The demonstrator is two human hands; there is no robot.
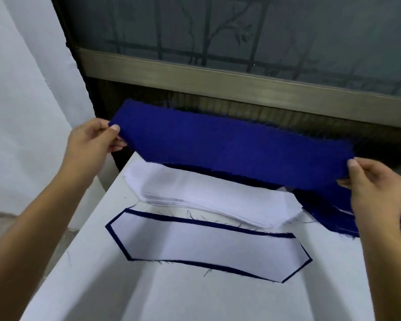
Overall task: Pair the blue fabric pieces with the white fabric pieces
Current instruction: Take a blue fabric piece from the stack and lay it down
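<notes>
on the white table (195, 302) one finished pair (206, 246) lies flat as left hand (90, 140) and right hand (375, 188) pinch a blue piece (229, 144) by its ends above the white stack (206, 188), a blue pile (329, 209) still unpaired.

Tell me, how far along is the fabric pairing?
Done: a finished pair, white on blue, lies nearest the camera. In hand: the left hand and right hand pinch the ends of a blue piece held above the table. Left: a stack of white pieces and more blue pieces at right, so it looks early.
</notes>
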